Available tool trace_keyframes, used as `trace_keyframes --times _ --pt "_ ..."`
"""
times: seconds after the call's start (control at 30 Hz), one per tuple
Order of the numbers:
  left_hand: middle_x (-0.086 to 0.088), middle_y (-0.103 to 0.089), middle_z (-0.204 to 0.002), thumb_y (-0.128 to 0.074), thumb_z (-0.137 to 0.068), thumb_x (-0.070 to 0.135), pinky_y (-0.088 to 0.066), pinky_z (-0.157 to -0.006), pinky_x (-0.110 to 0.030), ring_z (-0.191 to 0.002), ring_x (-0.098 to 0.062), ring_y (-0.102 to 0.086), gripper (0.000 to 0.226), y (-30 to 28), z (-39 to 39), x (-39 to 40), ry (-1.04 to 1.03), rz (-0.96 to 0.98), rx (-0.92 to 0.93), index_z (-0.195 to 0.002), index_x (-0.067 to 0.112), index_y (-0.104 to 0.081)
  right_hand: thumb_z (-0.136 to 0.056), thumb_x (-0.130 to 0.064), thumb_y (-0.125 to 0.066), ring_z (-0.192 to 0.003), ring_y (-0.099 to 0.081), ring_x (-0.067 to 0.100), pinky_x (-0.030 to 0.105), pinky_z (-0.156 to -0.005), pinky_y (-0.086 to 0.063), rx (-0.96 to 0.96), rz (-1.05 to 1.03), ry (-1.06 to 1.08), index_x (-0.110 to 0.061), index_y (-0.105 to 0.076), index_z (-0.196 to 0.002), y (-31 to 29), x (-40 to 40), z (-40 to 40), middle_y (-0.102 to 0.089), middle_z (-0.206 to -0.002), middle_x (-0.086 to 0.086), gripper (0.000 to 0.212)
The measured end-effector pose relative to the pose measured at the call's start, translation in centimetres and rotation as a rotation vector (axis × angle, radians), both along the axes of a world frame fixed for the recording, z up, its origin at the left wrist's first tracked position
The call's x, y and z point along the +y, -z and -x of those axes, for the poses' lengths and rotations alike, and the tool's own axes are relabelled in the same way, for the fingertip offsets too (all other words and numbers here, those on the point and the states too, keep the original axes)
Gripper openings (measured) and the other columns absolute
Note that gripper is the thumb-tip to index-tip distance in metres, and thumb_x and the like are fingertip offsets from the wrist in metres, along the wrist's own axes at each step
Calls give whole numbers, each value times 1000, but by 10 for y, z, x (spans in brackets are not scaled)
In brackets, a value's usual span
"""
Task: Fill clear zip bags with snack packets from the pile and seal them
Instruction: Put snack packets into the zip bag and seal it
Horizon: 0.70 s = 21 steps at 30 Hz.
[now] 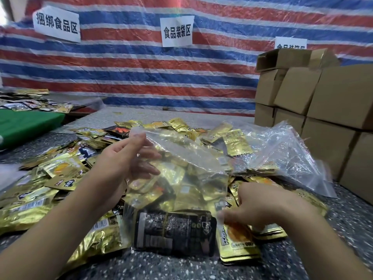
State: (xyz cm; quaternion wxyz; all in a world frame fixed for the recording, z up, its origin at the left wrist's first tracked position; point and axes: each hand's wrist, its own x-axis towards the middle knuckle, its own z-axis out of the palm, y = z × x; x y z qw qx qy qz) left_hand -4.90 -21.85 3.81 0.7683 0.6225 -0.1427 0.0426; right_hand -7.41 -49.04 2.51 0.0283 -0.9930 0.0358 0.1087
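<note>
Gold foil snack packets (pixel 36 211) heaped on grey speckled table (pixel 343 225), one black packet (pixel 173 231) seen inside clear zip bag (pixel 181 174), red, blue and white striped tarp (pixel 141 73) hung behind, white signs (pixel 176 31) printed black, brown cardboard boxes (pixel 323 102) stacked, green board (pixel 26 124) laid left.

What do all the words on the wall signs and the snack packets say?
"捆绑食品区" on the left paper sign taped to the striped tarp.
"食品装袋区" on the middle paper sign.
Right paper sign: its lower part is hidden behind the cardboard boxes, not readable.
Black packet inside the clear zip bag: small print, too blurred.
Gold packets: print too blurred.
</note>
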Motion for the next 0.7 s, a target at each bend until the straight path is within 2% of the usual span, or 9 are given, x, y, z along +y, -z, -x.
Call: trace_keyframes --times 0.1,0.27,0.4,0.53,0.6,0.7 --pt "-5 -70 -67 -62 -75 41 -51 -46 -23 -47 -17 -62 24 0 2 -1 39 -41 3 -65 23 -74 -65 -87 -60 -50 -55 10 25 -47 -38 -3 51 3 -13 -61 -67 1 7 4 -63 -57 -7 74" --pt "-4 -69 -68 -61 -78 31 -51 -44 -21 -46 -14 -59 19 2 1 -2 72 -52 -23 -74 23 -78 -64 -91 -54 -69 -59 14 28 -56 -42 -26 136 3 -15 -56 -73 -1 17 9 -59 -73 -6 76" --pt "-5 -69 -68 -61 -76 29 -52 -43 -22 -46 -15 -59 19 3 1 -3 61 -31 -1 -74 21 -78 -71 -85 -55 -65 -54 13 29 -62 -43 -27 164 3 -16 -55 -69 -2 23 14 -57 -71 -5 69" --pt "-9 -68 -69 -61 -79 26 -50 -41 -23 -46 -16 -58 19 4 2 -7 57 -1 45 -79 14 -76 -76 -77 -60 -69 -57 16 32 -68 -50 -27 108 -6 -14 -59 -75 -1 24 15 -60 -76 -3 63" --pt "-9 -67 -70 -61 -79 26 -51 -42 -23 -46 -16 -58 19 3 2 -8 50 -6 48 -79 14 -75 -75 -75 -62 -69 -61 15 31 -64 -53 -14 37 -3 -11 -66 -82 -1 22 15 -65 -78 -2 65" --pt "-7 -68 -70 -60 -78 27 -52 -46 -25 -48 -16 -58 20 2 2 -8 35 -14 45 -76 16 -76 -68 -73 -68 -57 -59 10 22 -47 -44 -13 -46 18 -12 -69 -76 -2 18 13 -67 -69 -5 62"
